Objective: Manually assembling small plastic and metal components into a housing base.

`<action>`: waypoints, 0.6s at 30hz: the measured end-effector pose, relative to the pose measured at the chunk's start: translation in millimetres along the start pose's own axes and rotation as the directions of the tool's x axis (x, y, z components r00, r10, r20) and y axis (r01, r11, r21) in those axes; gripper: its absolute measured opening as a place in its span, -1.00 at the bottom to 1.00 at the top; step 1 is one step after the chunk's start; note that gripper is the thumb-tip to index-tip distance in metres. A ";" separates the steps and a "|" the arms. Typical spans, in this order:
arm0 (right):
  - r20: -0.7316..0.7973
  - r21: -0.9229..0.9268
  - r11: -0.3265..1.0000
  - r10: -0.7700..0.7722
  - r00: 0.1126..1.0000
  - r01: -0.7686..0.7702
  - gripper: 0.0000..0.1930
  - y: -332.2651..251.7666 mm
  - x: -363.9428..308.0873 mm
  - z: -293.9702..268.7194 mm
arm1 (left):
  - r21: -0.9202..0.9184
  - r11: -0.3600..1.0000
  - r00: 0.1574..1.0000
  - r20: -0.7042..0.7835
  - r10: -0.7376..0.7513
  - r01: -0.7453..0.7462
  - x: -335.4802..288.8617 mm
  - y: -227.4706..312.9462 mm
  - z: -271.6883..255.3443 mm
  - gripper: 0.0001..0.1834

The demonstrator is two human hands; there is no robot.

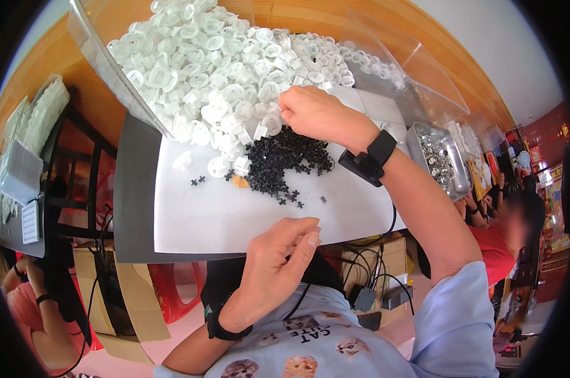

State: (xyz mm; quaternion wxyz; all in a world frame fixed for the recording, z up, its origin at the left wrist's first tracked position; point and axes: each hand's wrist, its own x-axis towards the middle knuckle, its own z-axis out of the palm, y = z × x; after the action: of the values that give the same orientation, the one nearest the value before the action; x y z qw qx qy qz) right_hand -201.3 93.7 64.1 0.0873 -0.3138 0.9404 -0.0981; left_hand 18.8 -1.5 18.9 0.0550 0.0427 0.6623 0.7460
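Observation:
My right hand (pixel 322 114) reaches across the table to the edge of a big heap of translucent white round plastic caps (pixel 203 75). Its fingers are curled together against the caps, and whatever is between the fingertips is hidden. Just below that hand lies a pile of small black cross-shaped pieces (pixel 275 160). My left hand (pixel 275 258) is over the near edge of the table, thumb and fingers pressed together. What it holds, if anything, is too small to make out. A few black crosses lie loose on the white foam sheet (pixel 203 220).
Clear plastic panels (pixel 124 69) flank the heap. On the right stands a metal tray (pixel 441 160) of small metal parts. A small orange-brown piece (pixel 240 181) touches the black pile. Cables (pixel 367 271) hang below the table's front edge. Other people sit at both sides.

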 end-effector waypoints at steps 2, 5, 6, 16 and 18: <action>-0.040 0.022 0.999 0.025 0.999 -0.024 -0.86 3.7 0.9 4.7 | -0.045 0.999 1.000 -0.004 -0.005 0.005 1.5 0.2 -0.3 -0.70; -0.152 0.060 0.994 -0.077 0.985 0.087 -0.84 5.8 4.7 12.2 | -0.056 0.998 1.000 -0.004 0.001 -0.002 3.2 -0.1 0.7 -0.69; -0.150 0.063 0.994 -0.078 0.986 0.088 -0.84 4.0 5.1 13.1 | -0.054 0.999 1.000 -0.005 -0.002 0.001 3.1 0.1 0.8 -0.69; -0.093 0.158 0.985 -0.061 0.994 0.075 -0.81 3.3 12.6 16.4 | -0.231 0.965 0.991 -0.031 -0.133 0.122 9.1 6.8 6.9 -0.67; -0.099 0.182 0.980 -0.058 0.993 0.075 -0.82 1.5 13.7 16.1 | -0.245 0.959 0.988 -0.025 -0.155 0.144 11.2 8.1 8.0 -0.67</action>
State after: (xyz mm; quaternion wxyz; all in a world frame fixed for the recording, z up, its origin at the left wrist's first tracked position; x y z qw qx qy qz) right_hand -209.3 84.5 46.8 0.0690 -0.3307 0.9192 -0.2026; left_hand 8.6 7.0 27.9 0.1013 -0.0310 0.5686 0.8158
